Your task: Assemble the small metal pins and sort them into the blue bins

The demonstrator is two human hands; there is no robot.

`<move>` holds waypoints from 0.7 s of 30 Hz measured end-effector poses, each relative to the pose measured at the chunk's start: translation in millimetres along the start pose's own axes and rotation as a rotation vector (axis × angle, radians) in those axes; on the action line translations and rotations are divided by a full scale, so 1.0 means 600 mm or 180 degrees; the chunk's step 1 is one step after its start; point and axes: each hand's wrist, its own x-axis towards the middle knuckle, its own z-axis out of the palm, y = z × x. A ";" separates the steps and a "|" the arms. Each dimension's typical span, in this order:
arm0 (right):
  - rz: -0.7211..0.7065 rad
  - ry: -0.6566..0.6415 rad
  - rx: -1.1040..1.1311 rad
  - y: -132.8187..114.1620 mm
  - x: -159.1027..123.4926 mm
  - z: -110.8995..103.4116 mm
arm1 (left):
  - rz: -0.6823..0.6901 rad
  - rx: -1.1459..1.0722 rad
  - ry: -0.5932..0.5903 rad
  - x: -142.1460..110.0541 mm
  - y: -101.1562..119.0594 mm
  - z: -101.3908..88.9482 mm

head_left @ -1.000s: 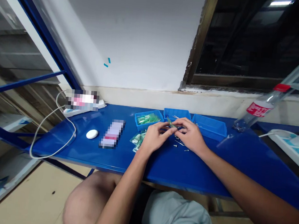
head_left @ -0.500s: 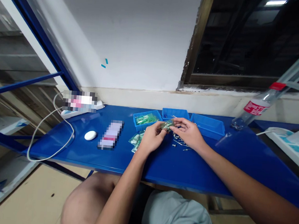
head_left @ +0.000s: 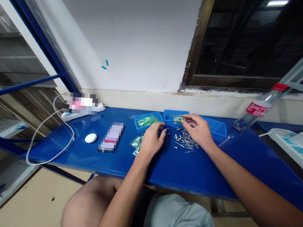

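My right hand (head_left: 196, 129) reaches over the middle blue plastic tray (head_left: 170, 113), its fingertips pinching a small clear packet of green parts (head_left: 179, 119). My left hand (head_left: 151, 140) rests low on the blue table (head_left: 189, 169) with its fingers apart, holding nothing, next to a few loose metal pins (head_left: 165, 131). Between my hands lies a scattered heap of metal pins (head_left: 185, 139). The left blue tray (head_left: 140, 123) holds green packets, and more green packets (head_left: 137, 144) lie on the table by my left hand. A third blue tray (head_left: 216, 127) stands partly behind my right hand.
Left along the table are a white oval object (head_left: 91, 138), a pixelated flat box (head_left: 111, 137), and a power strip (head_left: 81, 112) with a white cable. A clear plastic bottle (head_left: 258, 108) leans at the back right, beside another power strip (head_left: 297, 149).
My hands have moved apart. The packet went from between them to the middle tray with my right hand, and my left hand dropped to the table, uncovering the pins.
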 end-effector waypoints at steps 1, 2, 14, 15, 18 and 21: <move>-0.0095 0.0092 -0.0172 0.001 0.003 -0.006 | 0.0080 0.0195 -0.0046 -0.001 -0.001 -0.001; -0.0174 0.0162 -0.0310 0.002 0.006 -0.011 | 0.0137 0.0353 -0.0105 -0.002 -0.002 -0.002; 0.0427 -0.1073 0.1145 -0.018 -0.034 0.035 | -0.0216 -0.0509 0.0129 0.007 -0.006 -0.005; 0.0368 -0.1067 0.1041 -0.020 -0.036 0.035 | -0.0267 -0.0330 0.0238 0.009 -0.007 -0.013; -0.0119 -0.0998 0.0293 -0.022 -0.039 0.030 | -0.0151 0.0424 0.0692 0.011 -0.010 -0.041; -0.0643 -0.1338 -0.0379 -0.018 -0.040 0.025 | -0.0089 0.1157 0.0862 0.011 -0.019 -0.061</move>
